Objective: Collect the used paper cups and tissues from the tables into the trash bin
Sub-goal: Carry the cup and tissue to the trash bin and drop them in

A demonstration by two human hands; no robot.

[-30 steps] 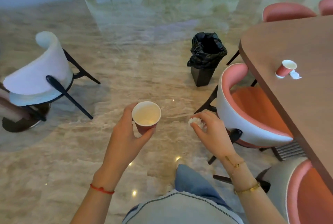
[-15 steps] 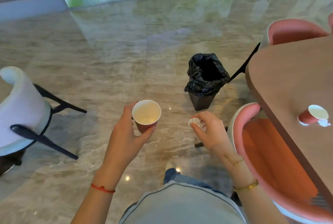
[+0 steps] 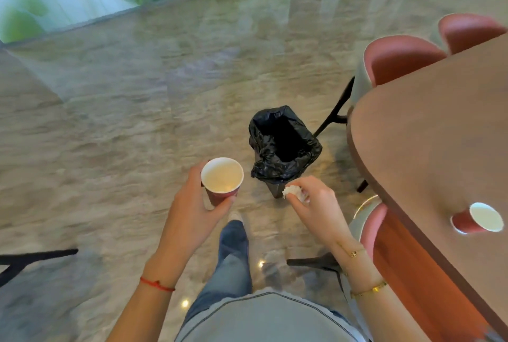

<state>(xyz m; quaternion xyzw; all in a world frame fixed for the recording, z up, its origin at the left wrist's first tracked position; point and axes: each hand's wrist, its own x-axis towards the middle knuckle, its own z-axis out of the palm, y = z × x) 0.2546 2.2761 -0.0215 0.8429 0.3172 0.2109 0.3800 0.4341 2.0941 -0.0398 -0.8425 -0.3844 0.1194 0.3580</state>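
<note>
Red paper cup with white inside upright, gripped round its wall by left hand, above marble floor. Crumpled white tissue pinched in right hand fingertips, near rim of black-bagged trash bin. Second red paper cup lies tipped near brown wooden table edge.

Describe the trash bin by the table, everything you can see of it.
The trash bin stands upright on the marble floor, just off the rounded end of the brown table. It is a small dark bin, narrowing toward its base, lined with a crinkled glossy black plastic bag folded out over the rim. Its mouth is open with no lid; the inside is too dark to show any contents. Neither hand touches it.
</note>
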